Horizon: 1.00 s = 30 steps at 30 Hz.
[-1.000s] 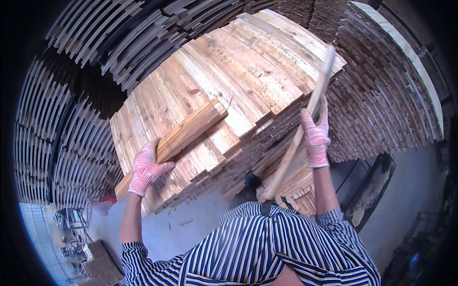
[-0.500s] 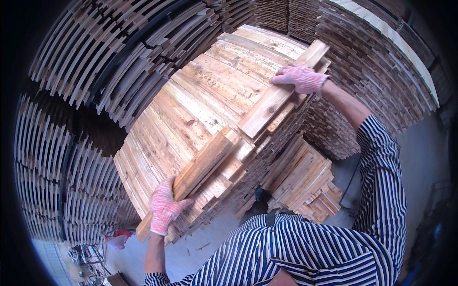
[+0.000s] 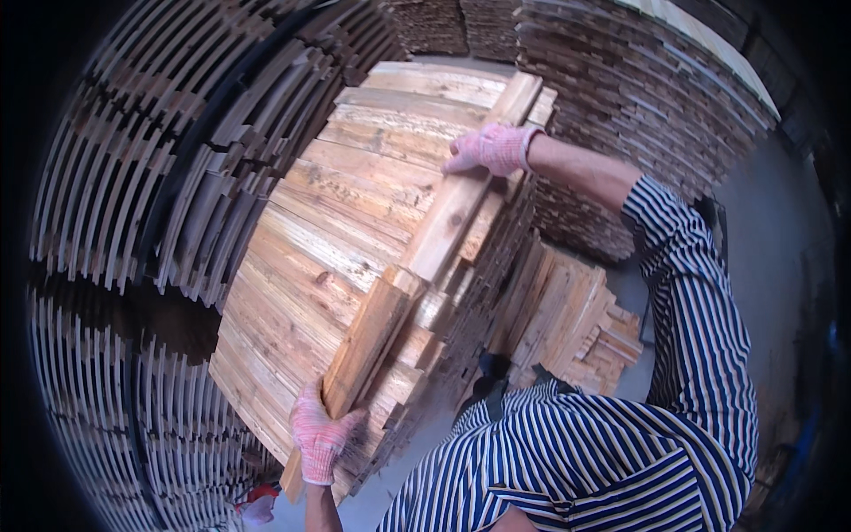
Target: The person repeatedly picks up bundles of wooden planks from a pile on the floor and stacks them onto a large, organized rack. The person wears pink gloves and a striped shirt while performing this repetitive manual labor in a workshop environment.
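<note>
My left hand (image 3: pixel 323 434), in a pink-and-white knit glove, is closed round the lower part of an orange-brown wooden board (image 3: pixel 365 341). Farther off, my right hand (image 3: pixel 493 151), gloved alike, grips a paler wooden plank (image 3: pixel 441 226) from above, with its fingers over the near edge. Both pieces lie along the right side of a broad stack of planks (image 3: pixel 306 257), roughly in line. Their facing ends meet or nearly meet near the middle. Below them, uneven plank ends jut from the stack's side.
Tall layered stacks of thin boards (image 3: pixel 226 213) rise at the left. Another high timber stack (image 3: pixel 638 115) stands at the far right. A lower pile of planks (image 3: pixel 554 310) sits right of the main stack, close to my body. Grey floor (image 3: pixel 753 222) shows at the right.
The view has turned a little. The board and the plank now lie closer to one line, their facing ends nearer together. Both hands keep their hold.
</note>
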Tool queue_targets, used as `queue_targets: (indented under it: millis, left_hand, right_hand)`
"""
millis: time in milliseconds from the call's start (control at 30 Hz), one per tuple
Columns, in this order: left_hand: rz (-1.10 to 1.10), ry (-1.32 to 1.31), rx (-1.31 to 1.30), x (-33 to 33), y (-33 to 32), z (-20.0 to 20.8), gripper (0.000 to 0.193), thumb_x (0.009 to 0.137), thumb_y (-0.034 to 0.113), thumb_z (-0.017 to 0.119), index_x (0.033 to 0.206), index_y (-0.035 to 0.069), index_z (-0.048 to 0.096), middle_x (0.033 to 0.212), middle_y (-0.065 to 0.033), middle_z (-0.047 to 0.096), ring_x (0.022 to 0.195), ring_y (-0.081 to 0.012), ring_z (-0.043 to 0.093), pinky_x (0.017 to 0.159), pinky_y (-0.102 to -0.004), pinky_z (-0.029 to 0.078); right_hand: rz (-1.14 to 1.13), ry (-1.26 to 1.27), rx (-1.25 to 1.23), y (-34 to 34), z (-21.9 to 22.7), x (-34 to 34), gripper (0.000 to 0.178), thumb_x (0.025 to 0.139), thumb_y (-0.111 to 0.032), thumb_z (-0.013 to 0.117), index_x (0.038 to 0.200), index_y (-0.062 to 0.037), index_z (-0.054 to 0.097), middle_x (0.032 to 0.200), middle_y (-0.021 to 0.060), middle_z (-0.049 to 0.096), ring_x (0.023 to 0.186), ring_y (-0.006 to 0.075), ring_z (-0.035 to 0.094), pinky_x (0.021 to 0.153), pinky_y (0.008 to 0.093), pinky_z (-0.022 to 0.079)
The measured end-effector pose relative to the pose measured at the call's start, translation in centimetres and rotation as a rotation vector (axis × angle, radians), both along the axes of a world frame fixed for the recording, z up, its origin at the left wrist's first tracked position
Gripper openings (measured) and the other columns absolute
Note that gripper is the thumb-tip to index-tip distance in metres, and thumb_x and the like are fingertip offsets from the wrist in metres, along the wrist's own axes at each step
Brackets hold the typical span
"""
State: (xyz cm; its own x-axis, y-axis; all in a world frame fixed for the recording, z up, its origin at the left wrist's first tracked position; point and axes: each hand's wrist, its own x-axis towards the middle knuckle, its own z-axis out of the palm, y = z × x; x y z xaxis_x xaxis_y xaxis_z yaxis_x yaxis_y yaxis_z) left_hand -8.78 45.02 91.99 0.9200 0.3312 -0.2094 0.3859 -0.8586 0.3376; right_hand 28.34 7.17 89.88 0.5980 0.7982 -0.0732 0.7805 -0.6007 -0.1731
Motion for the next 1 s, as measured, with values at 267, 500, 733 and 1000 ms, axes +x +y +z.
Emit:
queue_targets:
  millis: [267, 500, 733, 1000]
  left_hand:
    - [-0.037, 0.074, -0.211, 1.1, 1.0, -1.0, 0.115, 0.051, 0.05, 0.098, 0.141, -0.002, 0.049, 0.121, -0.0195, 0.066, 0.109, -0.0342, 0.066, 0.096, -0.0423, 0.055]
    - [-0.013, -0.157, 0.123, 6.2, 11.4, 1.9, 0.105, 0.061, 0.032, 0.098, 0.147, 0.002, 0.048, 0.132, -0.0158, 0.063, 0.114, -0.0271, 0.064, 0.093, -0.0352, 0.058]
    - [0.015, -0.213, -0.051, 10.1, 14.1, -5.0, 0.074, 0.089, 0.027, 0.08, 0.148, -0.002, 0.046, 0.139, -0.0195, 0.057, 0.124, -0.0248, 0.056, 0.11, -0.0332, 0.041]
    - [-0.59, -0.542, -0.148, 4.2, -9.0, -3.3, 0.031, 0.103, 0.018, 0.055, 0.127, 0.002, 0.062, 0.137, -0.0182, 0.061, 0.119, -0.0242, 0.063, 0.091, -0.0312, 0.059]
  right_hand:
    - [0.047, -0.09, -0.118, -1.5, -2.1, 0.1, 0.061, 0.083, -0.005, 0.066, 0.14, -0.0255, 0.056, 0.125, 0.011, 0.059, 0.115, 0.0328, 0.063, 0.092, 0.0399, 0.054]
    - [-0.247, -0.577, 0.32, -4.5, -7.0, -1.9, 0.066, 0.085, -0.024, 0.07, 0.146, -0.0149, 0.048, 0.141, 0.016, 0.053, 0.121, 0.0316, 0.057, 0.091, 0.0399, 0.055]
    - [-0.854, -0.396, 0.691, -10.6, -14.9, -16.5, 0.065, 0.087, -0.023, 0.07, 0.147, -0.0222, 0.047, 0.144, 0.0147, 0.051, 0.129, 0.0357, 0.055, 0.101, 0.0443, 0.052]
    - [-1.576, 0.452, 0.307, -18.4, -33.3, -37.9, 0.08, 0.084, -0.034, 0.07, 0.155, -0.0168, 0.037, 0.156, 0.023, 0.038, 0.138, 0.0437, 0.044, 0.11, 0.0499, 0.043]
